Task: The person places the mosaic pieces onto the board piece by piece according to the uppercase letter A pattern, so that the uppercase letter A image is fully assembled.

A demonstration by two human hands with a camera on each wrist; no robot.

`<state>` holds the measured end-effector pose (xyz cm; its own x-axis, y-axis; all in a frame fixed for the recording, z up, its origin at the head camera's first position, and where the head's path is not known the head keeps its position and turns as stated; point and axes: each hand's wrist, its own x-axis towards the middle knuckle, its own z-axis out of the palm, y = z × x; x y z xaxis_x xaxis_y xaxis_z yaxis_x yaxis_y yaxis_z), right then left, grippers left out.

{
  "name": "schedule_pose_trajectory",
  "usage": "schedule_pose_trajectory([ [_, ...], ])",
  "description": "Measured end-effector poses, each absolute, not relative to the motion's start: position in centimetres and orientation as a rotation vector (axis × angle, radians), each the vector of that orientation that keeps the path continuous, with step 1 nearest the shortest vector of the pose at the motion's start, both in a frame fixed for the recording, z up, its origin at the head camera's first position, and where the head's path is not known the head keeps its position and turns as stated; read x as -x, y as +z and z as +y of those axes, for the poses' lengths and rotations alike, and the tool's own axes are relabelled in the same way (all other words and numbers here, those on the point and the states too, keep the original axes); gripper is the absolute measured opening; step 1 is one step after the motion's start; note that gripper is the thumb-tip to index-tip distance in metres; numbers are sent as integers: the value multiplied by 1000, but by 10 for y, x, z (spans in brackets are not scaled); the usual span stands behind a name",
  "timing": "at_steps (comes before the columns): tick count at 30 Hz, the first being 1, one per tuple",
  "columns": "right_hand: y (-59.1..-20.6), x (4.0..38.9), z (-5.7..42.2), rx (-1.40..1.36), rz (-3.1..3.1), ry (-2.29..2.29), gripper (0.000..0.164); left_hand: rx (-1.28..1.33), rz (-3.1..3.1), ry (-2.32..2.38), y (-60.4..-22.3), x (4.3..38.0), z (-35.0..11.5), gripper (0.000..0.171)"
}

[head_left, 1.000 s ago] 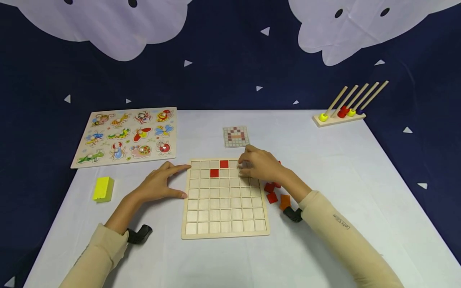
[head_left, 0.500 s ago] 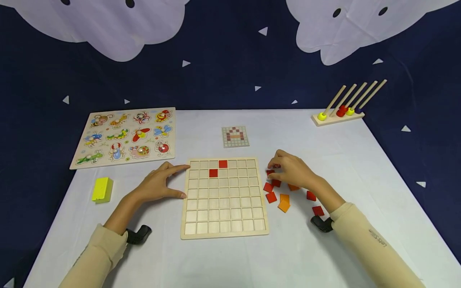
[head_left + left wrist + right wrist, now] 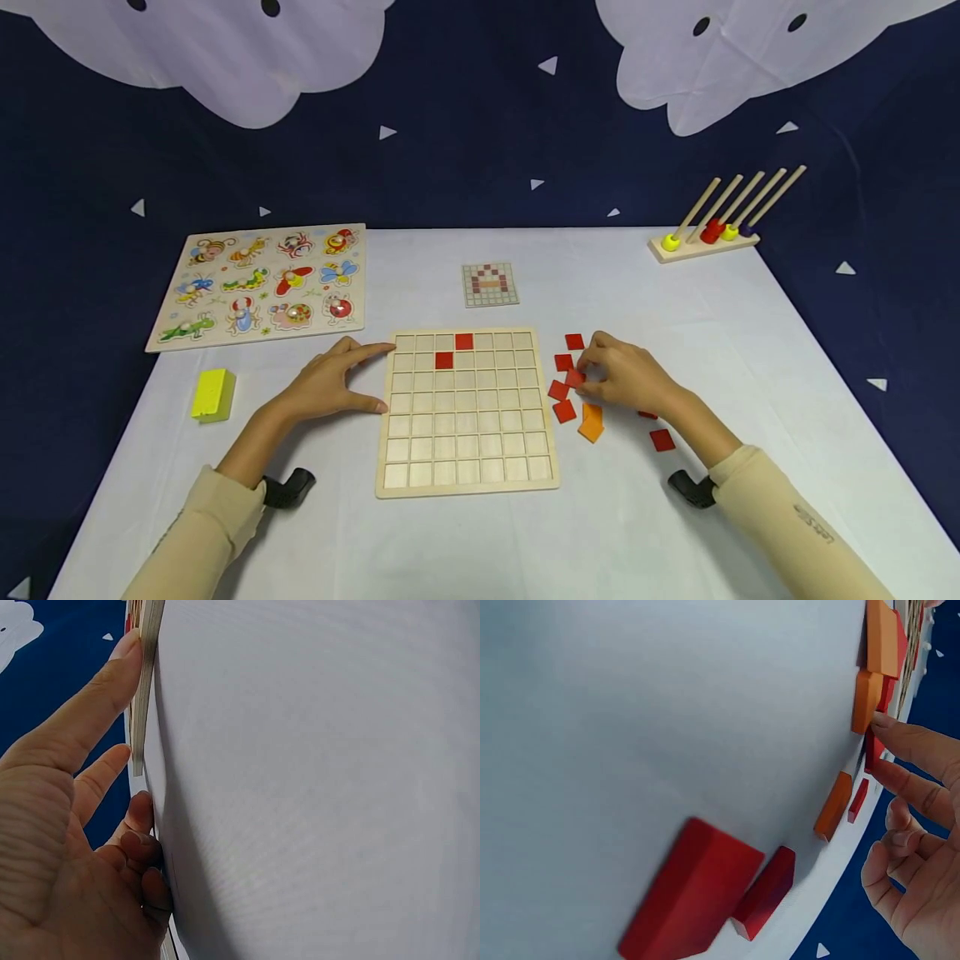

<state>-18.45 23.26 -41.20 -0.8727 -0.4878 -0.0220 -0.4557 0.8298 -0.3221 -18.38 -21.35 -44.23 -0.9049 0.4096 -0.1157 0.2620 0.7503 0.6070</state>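
A wooden grid board (image 3: 467,492) lies flat on the white table, with a red tile (image 3: 464,342) in its top row and another red tile (image 3: 444,361) one row lower, diagonally left. My left hand (image 3: 330,385) touches the board's left edge with a stretched index finger and thumb; the left wrist view shows the thumb (image 3: 97,697) against its side. Right of the board, my right hand (image 3: 633,377) pinches a red tile (image 3: 575,378) between thumb and index finger, among several loose red tiles (image 3: 564,412). Two orange tiles (image 3: 591,429) overlap just below.
A small pattern card (image 3: 490,285) lies beyond the board. At the back left is an insect puzzle (image 3: 258,287), with a yellow block (image 3: 213,395) in front of it. A peg stand with beads (image 3: 705,247) occupies the back right. Another orange tile (image 3: 833,806) lies near the right hand.
My right hand has moved from the board's upper right to the loose tiles, then slightly toward me onto one red tile. The left hand stays at the board's edge.
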Motion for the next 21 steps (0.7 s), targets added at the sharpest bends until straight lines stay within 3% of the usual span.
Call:
schedule_pose_trajectory([
  [21,-416,180,230,806,2921,-432,23,-524,2706,888,-443,184,-214,93],
])
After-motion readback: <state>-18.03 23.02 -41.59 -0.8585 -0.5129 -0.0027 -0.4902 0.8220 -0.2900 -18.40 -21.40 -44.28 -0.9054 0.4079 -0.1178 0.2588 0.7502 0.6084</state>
